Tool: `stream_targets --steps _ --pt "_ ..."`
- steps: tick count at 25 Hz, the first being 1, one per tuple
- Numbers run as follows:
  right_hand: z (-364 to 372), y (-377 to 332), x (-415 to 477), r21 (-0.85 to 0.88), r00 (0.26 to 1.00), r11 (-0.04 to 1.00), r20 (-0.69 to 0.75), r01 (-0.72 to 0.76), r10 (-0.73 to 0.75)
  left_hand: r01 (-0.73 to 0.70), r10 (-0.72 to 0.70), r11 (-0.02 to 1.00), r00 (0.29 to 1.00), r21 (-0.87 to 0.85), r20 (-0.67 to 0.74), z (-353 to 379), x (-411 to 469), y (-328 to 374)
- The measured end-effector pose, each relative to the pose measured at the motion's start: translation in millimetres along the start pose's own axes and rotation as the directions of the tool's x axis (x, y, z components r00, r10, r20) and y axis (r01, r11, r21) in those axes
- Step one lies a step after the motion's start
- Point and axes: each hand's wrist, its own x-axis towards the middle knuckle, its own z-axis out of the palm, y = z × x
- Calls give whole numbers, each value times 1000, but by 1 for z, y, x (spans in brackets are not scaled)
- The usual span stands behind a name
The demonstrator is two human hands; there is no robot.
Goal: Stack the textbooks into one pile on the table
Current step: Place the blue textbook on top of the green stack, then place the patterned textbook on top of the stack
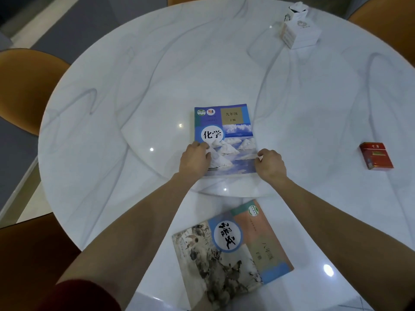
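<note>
A blue chemistry textbook (226,131) with white salt mounds on its cover lies flat on the raised centre disc of the round white table (134,90). My left hand (195,158) grips its near left edge, thumb on the cover. My right hand (270,163) pinches its near right corner. A second textbook (231,250), with an ink painting and a blue-ringed title circle, lies tilted between my forearms close to the table's near edge.
A red cigarette pack (376,156) lies at the right. A white tissue box (298,30) stands at the far right. Orange-brown chairs (24,86) surround the table on the left and at the back.
</note>
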Motion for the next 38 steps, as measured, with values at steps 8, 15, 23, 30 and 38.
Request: stream_targets --steps 8,15,23,30,38 --pt "11 44 -97 15 999 999 15 -32 31 -253 241 965 958 63 153 15 -71 7" --pt "48 91 -182 183 982 965 54 -187 180 -244 220 968 939 59 265 48 -120 -12" --pt "85 124 -257 475 836 692 232 -544 498 -145 100 984 932 106 349 70 -144 -19" --pt "100 102 -267 725 736 305 396 -617 549 34 -39 999 892 19 450 64 -129 -15" --pt "108 102 -267 759 683 150 458 -634 569 80 175 917 799 -390 575 22 -148 -19"
